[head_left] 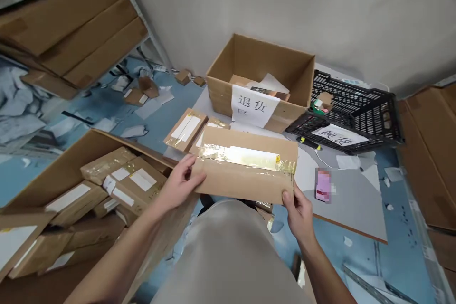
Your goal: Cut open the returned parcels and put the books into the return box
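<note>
Between my two hands is a flat, long cardboard box [242, 185], held in front of my body. Clear tape and a white label run along its upper face. My left hand [180, 180] grips its left end, thumb on top and fingers at the side and beneath. At the right end my right hand [298, 209] clasps the lower corner, thumb on top. Just beyond the held box, two smaller taped boxes lie on the table, one a labelled parcel [185, 128], the other partly covered by the held box.
An open carton [261, 52] with a handwritten sheet stands behind, beside a black plastic crate [377, 114]. A phone [323, 185] lies on the grey table [352, 204]. At left, a large carton [39, 173] holds several parcels. Stacked boxes [431, 147] line the right; paper scraps litter the blue floor.
</note>
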`<state>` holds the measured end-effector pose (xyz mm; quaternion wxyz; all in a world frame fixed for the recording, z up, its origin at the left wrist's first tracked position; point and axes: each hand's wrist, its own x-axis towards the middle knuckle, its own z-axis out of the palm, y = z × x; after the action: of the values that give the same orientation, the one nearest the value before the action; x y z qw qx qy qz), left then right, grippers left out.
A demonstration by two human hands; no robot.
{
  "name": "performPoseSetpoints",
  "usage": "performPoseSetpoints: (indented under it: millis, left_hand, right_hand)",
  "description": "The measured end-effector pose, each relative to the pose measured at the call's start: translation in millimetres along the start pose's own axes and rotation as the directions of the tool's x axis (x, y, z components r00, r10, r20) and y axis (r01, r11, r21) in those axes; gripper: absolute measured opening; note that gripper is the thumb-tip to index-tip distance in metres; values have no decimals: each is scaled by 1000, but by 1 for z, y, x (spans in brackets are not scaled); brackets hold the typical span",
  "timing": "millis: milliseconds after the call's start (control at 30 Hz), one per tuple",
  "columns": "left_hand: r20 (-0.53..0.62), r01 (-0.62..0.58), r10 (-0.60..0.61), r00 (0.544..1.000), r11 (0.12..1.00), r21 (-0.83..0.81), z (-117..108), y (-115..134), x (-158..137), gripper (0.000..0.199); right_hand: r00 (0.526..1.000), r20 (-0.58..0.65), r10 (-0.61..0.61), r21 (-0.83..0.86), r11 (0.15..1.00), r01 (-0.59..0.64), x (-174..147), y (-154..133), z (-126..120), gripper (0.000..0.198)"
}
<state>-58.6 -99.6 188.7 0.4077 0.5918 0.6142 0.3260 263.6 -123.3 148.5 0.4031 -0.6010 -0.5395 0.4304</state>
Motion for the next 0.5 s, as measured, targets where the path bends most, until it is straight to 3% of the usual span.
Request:
performPoseSetpoints:
  millis: [100, 267, 367, 500]
  left_hand:
    - [67, -14, 14, 998, 1000, 8, 49, -7, 38, 41]
    - [121, 83, -81, 989, 996, -11, 115, -39, 80, 45]
    - [99, 107, -107, 989, 994, 5, 141, -58, 98, 46]
    - [33, 93, -95, 995, 994, 66, 155, -82, 116, 44]
  right_hand:
    - [996, -72, 59, 32, 998, -57, 11, 42, -20, 59]
    - [974, -96, 206, 105, 975, -195, 27, 112, -29, 71]
    - [959, -70, 273, 180, 949, -258, 36, 142, -24, 82]
    - [971, -38, 237, 168, 959, -227, 50, 159, -11, 80]
